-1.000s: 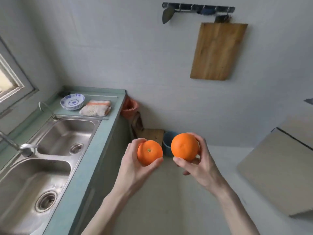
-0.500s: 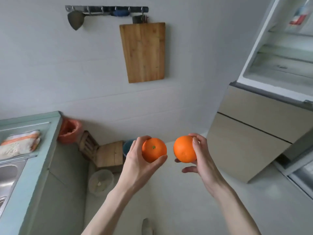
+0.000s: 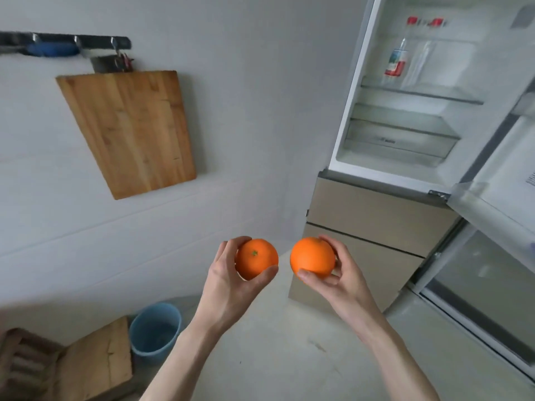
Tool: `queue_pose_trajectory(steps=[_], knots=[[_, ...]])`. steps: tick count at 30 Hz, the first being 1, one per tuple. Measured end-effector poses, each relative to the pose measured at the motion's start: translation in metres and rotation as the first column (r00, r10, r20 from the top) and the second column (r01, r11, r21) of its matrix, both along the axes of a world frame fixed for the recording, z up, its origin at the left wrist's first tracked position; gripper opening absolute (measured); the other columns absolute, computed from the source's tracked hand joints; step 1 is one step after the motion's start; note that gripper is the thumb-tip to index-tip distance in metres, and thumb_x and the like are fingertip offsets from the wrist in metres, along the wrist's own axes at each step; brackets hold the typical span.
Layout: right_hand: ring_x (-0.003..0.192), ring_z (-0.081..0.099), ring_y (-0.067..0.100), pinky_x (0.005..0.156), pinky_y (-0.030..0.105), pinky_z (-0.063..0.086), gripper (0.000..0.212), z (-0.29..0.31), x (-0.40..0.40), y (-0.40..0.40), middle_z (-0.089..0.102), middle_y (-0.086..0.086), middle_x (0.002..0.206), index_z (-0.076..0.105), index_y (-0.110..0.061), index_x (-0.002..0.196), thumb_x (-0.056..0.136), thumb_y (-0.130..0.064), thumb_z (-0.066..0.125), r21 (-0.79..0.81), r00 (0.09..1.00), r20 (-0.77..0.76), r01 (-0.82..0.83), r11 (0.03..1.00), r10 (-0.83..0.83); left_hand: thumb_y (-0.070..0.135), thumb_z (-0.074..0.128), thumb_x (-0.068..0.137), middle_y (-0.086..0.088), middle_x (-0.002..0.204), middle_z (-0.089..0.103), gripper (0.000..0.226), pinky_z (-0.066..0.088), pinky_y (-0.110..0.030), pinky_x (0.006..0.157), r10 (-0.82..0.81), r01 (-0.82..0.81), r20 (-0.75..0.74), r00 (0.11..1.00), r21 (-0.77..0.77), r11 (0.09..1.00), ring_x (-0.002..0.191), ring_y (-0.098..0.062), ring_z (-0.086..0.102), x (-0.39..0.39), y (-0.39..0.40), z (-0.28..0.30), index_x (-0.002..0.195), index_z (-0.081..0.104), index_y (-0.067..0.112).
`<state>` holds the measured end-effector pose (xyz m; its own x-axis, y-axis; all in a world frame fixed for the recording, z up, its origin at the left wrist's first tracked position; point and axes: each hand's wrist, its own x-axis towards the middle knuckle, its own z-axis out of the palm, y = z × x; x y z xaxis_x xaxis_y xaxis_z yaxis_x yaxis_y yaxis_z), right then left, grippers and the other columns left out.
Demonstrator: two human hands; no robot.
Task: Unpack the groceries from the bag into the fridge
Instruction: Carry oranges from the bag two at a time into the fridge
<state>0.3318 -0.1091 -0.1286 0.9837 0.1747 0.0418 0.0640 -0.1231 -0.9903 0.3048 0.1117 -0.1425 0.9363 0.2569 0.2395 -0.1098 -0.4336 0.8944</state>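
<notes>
Open refrigerator point(image 3: 405, 117), upper right: its door point(image 3: 498, 198) is swung wide, and the compartment, which lay at the edge of view half a second ago and out of view a second ago, now fills the far right as the head-worn view has turned from the sink counter toward it; this suggests the carry is nearly over and placement on a shelf is the step in hand. One lower drawer front point(image 3: 373, 227) stands below the open compartment. One wooden cutting board point(image 3: 127, 131) hangs on the far wall at left beneath one hook rail point(image 3: 66, 44). One blue bucket point(image 3: 156, 328) and one wooden stool point(image 3: 86, 360) sit on the floor at near left. Two bottles point(image 3: 396, 63) appear to stand on the upper shelf, though blur makes the count uncertain. Two hands are held near each other but apart: the left hand point(image 3: 231, 282) grips one orange point(image 3: 256, 258), stem scar facing the camera; the right hand point(image 3: 335, 273) grips a second orange point(image 3: 312, 257). Both fruits are in the air, short of the shelves. The grocery bag is not in view.
</notes>
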Motion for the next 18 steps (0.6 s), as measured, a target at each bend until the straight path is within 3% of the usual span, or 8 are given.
queue_pose_trajectory(steps=[4, 8, 15, 18], knots=[[0.116, 0.065, 0.004, 0.095, 0.028, 0.054, 0.078, 0.004, 0.052, -0.002, 0.056, -0.025, 0.134, 0.049, -0.054, 0.134, 0.074, -0.032, 0.093, -0.082, 0.987, 0.124, 0.109, 0.991, -0.099, 0.046, 0.087, 0.076, 0.022, 0.122, 0.057, 0.062, 0.052, -0.022, 0.086, -0.083, 0.083, 0.002, 0.997, -0.01, 0.997, 0.108, -0.004, 0.06, 0.072, -0.001, 0.005, 0.127, 0.054, 0.038], [0.12, 0.063, 0.008, 0.099, 0.033, 0.054, 0.079, 0.005, 0.095, -0.016, 0.053, -0.022, 0.139, 0.048, -0.052, 0.137, 0.075, -0.03, 0.093, -0.096, 0.974, 0.148, 0.187, 0.978, -0.172, 0.047, 0.087, 0.076, 0.018, 0.124, 0.058, 0.064, 0.055, -0.026, 0.083, -0.177, 0.177, -0.009, 0.984, -0.021, 0.984, 0.108, -0.009, 0.062, 0.132, -0.016, 0.009, 0.127, 0.049, 0.04], [0.119, 0.06, 0.001, 0.089, 0.018, 0.054, 0.077, 0.009, 0.165, -0.06, 0.052, -0.022, 0.138, 0.05, -0.046, 0.136, 0.077, -0.02, 0.091, -0.059, 0.93, 0.208, 0.322, 0.945, -0.304, 0.044, 0.086, 0.079, 0.021, 0.12, 0.058, 0.057, 0.055, -0.026, 0.084, -0.308, 0.308, 0.001, 0.951, -0.018, 0.951, 0.105, -0.005, 0.061, 0.228, -0.066, 0.02, 0.123, 0.05, 0.042], [0.12, 0.059, 0.003, 0.093, 0.022, 0.055, 0.077, 0.012, 0.198, -0.085, 0.052, -0.023, 0.137, 0.05, -0.046, 0.136, 0.077, -0.019, 0.091, -0.057, 0.912, 0.241, 0.354, 0.933, -0.331, 0.045, 0.085, 0.078, 0.022, 0.121, 0.057, 0.058, 0.052, -0.019, 0.084, -0.342, 0.342, 0.016, 0.94, -0.009, 0.94, 0.105, 0.0, 0.06, 0.27, -0.091, 0.023, 0.125, 0.05, 0.043]])
